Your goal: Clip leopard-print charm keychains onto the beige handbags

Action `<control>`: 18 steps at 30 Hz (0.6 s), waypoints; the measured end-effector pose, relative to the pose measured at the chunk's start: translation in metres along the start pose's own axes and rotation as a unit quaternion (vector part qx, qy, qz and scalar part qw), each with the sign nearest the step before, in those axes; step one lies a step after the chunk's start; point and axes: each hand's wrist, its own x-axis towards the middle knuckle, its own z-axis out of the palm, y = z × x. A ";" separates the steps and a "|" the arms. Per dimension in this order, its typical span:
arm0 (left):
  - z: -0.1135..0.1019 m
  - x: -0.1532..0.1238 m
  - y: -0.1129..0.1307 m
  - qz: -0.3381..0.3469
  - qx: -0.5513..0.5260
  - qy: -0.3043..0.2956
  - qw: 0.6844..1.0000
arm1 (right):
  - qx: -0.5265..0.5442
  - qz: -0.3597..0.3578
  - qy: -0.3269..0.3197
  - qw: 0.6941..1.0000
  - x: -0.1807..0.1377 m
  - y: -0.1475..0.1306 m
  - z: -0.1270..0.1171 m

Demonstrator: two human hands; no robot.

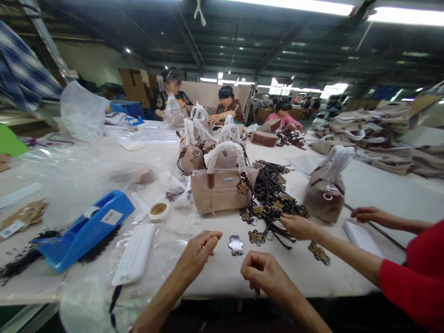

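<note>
My left hand (198, 255) is over the front of the table, thumb and fingers pressed together; anything between them is too small to make out. My right hand (267, 274) is curled closed to its right, and what the fingers may hold is hidden. Between and just beyond both hands lies a flower-shaped charm (236, 245) with a pale, shiny face up. A leopard-print flower charm (256, 237) lies right of it. Behind stands a beige handbag (222, 194) with wrapped handles and a hanging leopard charm (243, 186).
A co-worker's hand (296, 226) reaches into a pile of black braided cords (272, 185) with charms. Another bag (326, 194) stands at right. Left are a blue tape dispenser (86, 231), a tape roll (159, 211), a white power bank-like block (134, 253) and plastic film. Several people work behind.
</note>
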 end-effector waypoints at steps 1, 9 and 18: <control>0.010 -0.001 0.007 -0.029 -0.087 -0.037 0.995 | -0.017 0.001 0.002 1.000 0.001 0.001 0.002; 0.047 0.017 0.036 -0.091 -0.300 -0.030 0.949 | -0.071 0.000 0.027 0.997 -0.008 0.006 -0.003; 0.062 0.035 0.027 -0.105 -0.208 -0.102 0.967 | 0.035 -0.117 0.143 0.982 0.021 -0.026 -0.029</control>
